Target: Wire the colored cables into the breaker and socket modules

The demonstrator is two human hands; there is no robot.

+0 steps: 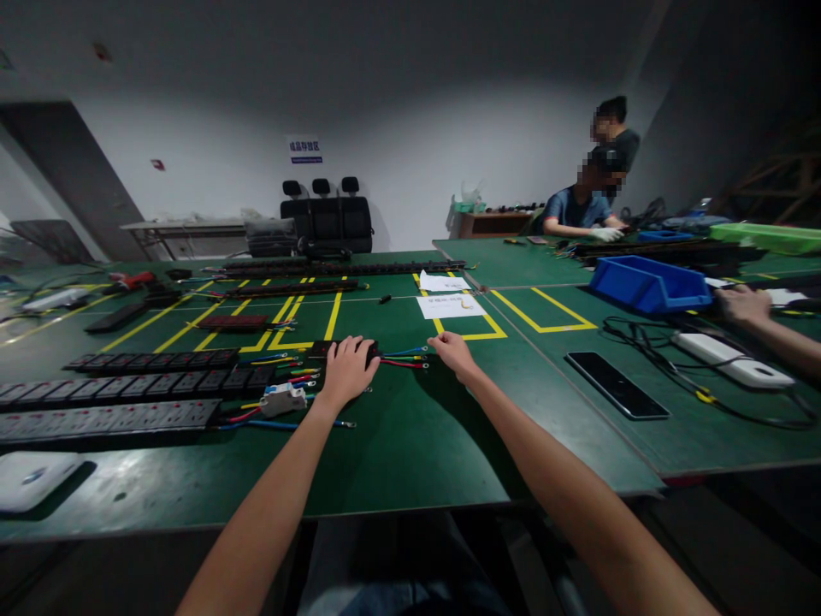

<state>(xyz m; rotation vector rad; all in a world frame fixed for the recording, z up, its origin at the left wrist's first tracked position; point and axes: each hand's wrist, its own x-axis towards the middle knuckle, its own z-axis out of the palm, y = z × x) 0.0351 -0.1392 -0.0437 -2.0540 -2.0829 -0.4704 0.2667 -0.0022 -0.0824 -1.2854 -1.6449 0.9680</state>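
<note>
My left hand (346,370) rests palm down on a small black socket block (319,348) on the green table, fingers curled over it. My right hand (452,352) is closed in a pinch at the loose ends of coloured wires (404,357) that run from that block; a red and a blue wire lie between the two hands. More short wires with ring terminals (301,376) and a white circuit breaker (283,399) lie just left of my left wrist.
Long black power strips (128,385) lie in rows at the left. Two paper sheets (450,305) sit beyond my hands. A phone (616,384), a white power strip (731,359) and a blue bin (647,284) are at the right, beside another person's hand (744,301). Two people work at the far right.
</note>
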